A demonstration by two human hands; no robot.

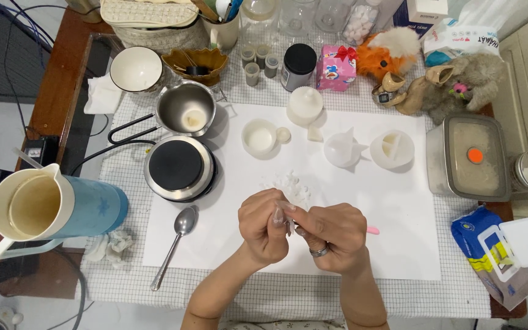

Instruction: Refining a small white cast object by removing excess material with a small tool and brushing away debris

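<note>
two hands met above a white sheet [392, 244] spread on the checked desk [264, 299], the left hand [264, 227] and right hand [331, 235] pressed close, fingertips pinching a small white translucent piece [288, 220] between them; a ring showed on the right hand. a pink tip [372, 230] poked out just beside the right hand. a cluster of white pieces [291, 185] lay on the sheet right behind the fingers. a metal spoon [175, 244] rested to the left, near a round electric hotplate [178, 167] and a steel pot [186, 109]. white moulds [392, 150] sat farther back, and a blue jug [56, 208] stood at the desk's left edge.
</note>
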